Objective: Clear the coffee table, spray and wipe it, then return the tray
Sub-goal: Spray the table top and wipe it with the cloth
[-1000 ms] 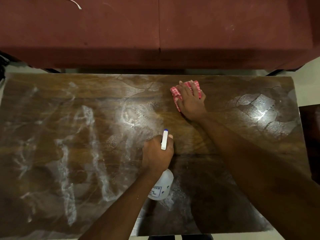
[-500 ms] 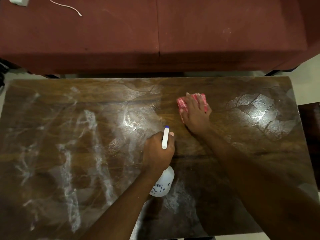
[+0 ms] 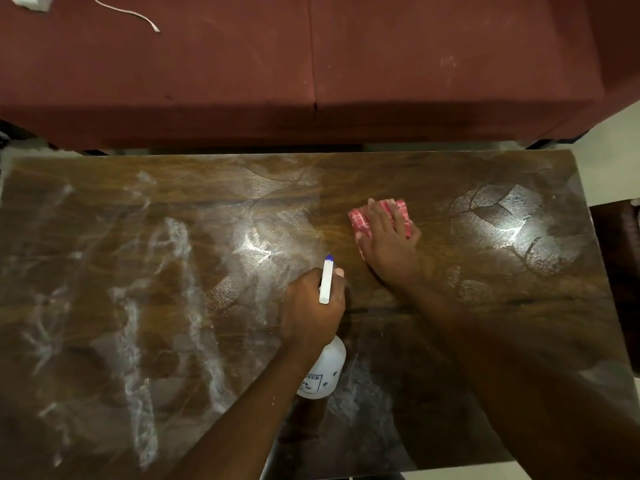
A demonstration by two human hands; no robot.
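Observation:
The dark wooden coffee table (image 3: 104, 271) fills the view, streaked with whitish smears on its left half and right end. My left hand (image 3: 311, 306) grips a white spray bottle (image 3: 323, 372) by its neck, its white trigger head with a blue tip pointing away from me. My right hand (image 3: 391, 244) presses flat on a folded red-and-white checked cloth (image 3: 360, 220) on the table's middle, a little right of the bottle. No tray is in view.
A dark red sofa (image 3: 311, 64) runs along the table's far edge, with a white cable (image 3: 128, 12) and a white object (image 3: 29, 1) on its seat at top left. Pale floor (image 3: 609, 133) shows at the right, beside a dark piece of furniture (image 3: 620, 271).
My right hand has slid the cloth toward me and to the right across the table. My left hand stays in place with the spray bottle.

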